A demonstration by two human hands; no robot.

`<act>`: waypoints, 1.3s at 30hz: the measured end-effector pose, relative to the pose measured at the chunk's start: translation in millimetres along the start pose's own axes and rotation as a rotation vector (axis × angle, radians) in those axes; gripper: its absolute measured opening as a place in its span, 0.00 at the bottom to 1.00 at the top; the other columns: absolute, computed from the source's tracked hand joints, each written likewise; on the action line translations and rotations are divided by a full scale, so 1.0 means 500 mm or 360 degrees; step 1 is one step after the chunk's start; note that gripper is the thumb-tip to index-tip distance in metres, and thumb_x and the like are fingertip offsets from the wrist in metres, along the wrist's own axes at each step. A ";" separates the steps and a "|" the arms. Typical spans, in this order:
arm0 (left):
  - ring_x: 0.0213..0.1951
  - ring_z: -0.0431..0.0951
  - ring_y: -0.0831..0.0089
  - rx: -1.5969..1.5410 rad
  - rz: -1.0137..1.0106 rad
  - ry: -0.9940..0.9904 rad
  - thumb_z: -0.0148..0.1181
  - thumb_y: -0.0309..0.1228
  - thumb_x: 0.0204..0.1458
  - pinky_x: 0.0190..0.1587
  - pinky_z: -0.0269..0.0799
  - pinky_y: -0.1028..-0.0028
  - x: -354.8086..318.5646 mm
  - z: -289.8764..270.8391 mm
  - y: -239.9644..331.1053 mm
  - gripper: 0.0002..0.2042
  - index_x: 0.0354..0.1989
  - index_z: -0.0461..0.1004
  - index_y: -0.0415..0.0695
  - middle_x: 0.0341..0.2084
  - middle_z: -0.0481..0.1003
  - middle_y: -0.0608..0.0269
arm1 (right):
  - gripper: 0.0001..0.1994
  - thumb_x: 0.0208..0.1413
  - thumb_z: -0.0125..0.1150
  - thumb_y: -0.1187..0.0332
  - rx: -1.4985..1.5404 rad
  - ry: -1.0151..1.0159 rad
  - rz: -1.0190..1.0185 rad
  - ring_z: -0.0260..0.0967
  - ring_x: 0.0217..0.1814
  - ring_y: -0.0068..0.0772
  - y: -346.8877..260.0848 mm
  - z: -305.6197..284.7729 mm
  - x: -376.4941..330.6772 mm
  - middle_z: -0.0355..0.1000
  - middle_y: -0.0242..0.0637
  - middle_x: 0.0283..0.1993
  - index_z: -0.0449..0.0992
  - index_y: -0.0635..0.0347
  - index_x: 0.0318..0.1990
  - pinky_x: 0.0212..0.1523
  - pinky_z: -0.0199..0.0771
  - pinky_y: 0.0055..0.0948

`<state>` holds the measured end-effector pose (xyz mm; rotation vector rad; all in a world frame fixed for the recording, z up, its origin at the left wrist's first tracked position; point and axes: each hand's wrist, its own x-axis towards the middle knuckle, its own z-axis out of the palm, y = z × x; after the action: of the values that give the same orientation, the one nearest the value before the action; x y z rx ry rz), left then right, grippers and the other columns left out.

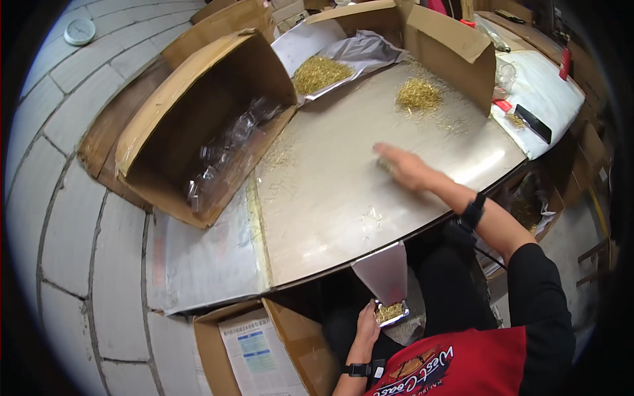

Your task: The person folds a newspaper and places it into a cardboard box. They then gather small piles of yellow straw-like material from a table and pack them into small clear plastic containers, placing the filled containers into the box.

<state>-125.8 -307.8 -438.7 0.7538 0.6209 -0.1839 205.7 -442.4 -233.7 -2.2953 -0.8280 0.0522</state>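
Note:
My left hand [368,325] grips a small clear plastic box [405,315] below the table's front edge. Inside the box lie thin gold-coloured metal pieces [389,311]. Just above it a pale chute [386,274] slopes down from the tabletop edge. My right hand [406,170] is over the middle of the tabletop [330,191], blurred by motion. Its fingers point left, and whether they hold anything is unclear. Farther back is a loose pile of the gold-coloured pieces [419,96]; a few small pieces [373,214] are scattered near the front edge.
A tilted cardboard box [158,125] on the left holds several clear plastic boxes [228,142]. More gold-coloured pieces [320,74] lie on a plastic sheet at the back. A black phone-like object [533,124] rests at right. Below the table stands an open carton [300,343] with newspaper.

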 end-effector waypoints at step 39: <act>0.35 0.79 0.72 0.0093 -0.0025 -0.0066 0.40 0.44 0.63 0.28 0.78 0.72 -0.015 0.081 0.012 0.20 0.49 0.68 0.40 0.38 0.75 0.61 | 0.20 0.45 0.60 0.75 -0.0011 -0.0269 -0.0721 0.59 0.64 0.45 -0.182 0.118 -0.421 0.67 0.45 0.56 0.70 0.64 0.50 0.61 0.64 0.38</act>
<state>-111.0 -331.8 -408.1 0.7995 0.5840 -0.2324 -26.6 -477.8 -261.0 -2.0769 -1.4183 0.0404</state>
